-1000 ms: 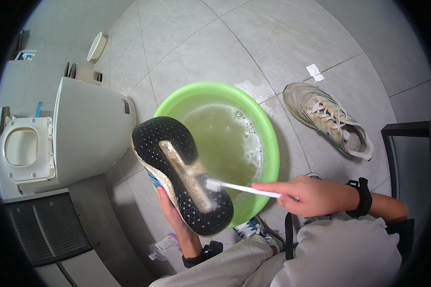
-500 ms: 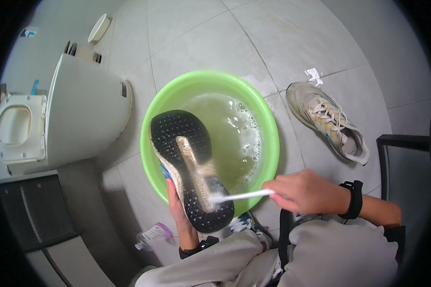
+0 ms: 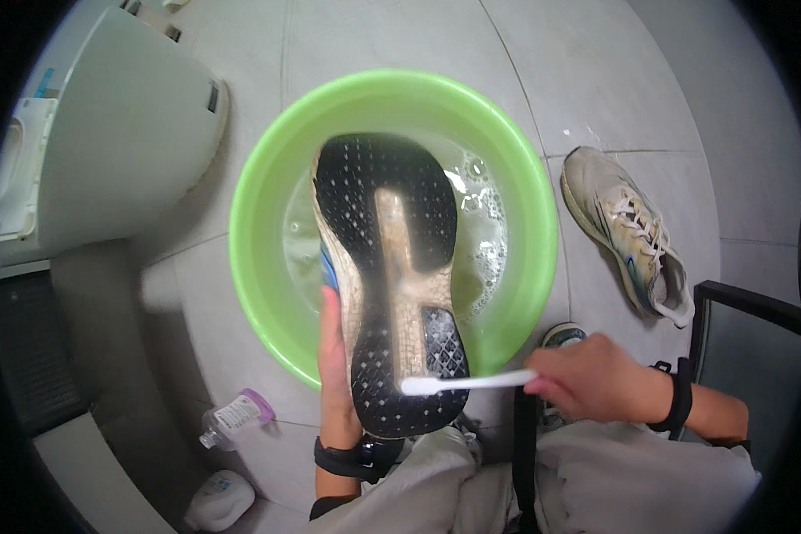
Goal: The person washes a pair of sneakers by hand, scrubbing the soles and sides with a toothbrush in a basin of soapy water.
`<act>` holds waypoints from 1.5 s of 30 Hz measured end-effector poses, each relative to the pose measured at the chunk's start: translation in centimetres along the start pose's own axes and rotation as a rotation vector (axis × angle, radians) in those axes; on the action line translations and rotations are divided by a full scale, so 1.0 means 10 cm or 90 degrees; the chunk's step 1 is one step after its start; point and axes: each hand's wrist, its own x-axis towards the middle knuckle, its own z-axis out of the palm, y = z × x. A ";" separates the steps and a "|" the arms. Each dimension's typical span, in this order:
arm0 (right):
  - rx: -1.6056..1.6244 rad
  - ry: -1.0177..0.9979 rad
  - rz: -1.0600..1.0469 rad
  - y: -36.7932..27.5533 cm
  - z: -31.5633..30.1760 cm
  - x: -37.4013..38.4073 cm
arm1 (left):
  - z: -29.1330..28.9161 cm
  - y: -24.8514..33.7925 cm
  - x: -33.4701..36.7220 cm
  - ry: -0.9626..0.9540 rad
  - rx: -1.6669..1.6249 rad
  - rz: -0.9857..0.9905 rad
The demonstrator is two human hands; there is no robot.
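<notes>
A shoe (image 3: 374,214) is held sole up over a green basin (image 3: 262,329). Its sole is black with pale specks and has a light strip down the middle. My left hand (image 3: 334,356) grips its side from below left; most of the fingers are hidden behind it. In my right hand (image 3: 587,378) is a white toothbrush (image 3: 472,383), its head against the heel end of the sole. Cloudy water with foam (image 3: 485,222) lies in the basin. The other shoe (image 3: 627,231), pale with white laces, rests on the tiles to the right.
A white toilet (image 3: 133,142) stands at the left. Near it lie a clear bottle with a purple end (image 3: 238,418) and a white bottle (image 3: 221,500). A dark-framed panel (image 3: 752,307) borders the right side.
The shoe is turned more upright and looks larger and more central. The toothbrush remains at the heel end of the sole. The whole view has shifted, bringing the white bottle into sight.
</notes>
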 end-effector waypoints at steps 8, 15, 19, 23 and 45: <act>0.022 -0.010 0.069 0.03 0.10 -0.02 | -0.16 -0.04 0.21 0.028 0.151 -0.027; 0.111 0.065 0.212 0.01 0.08 -0.02 | -0.17 -0.06 0.31 -0.061 0.037 -0.098; 0.093 0.020 0.163 0.00 -0.09 -0.06 | -0.20 -0.12 0.32 -0.109 0.048 -0.087; -0.043 0.047 0.172 0.01 -0.20 -0.12 | -0.17 -0.11 0.28 -0.122 0.084 -0.100; 0.042 -0.007 0.209 0.26 0.21 -0.22 | -0.19 -0.11 0.26 -0.160 0.217 -0.085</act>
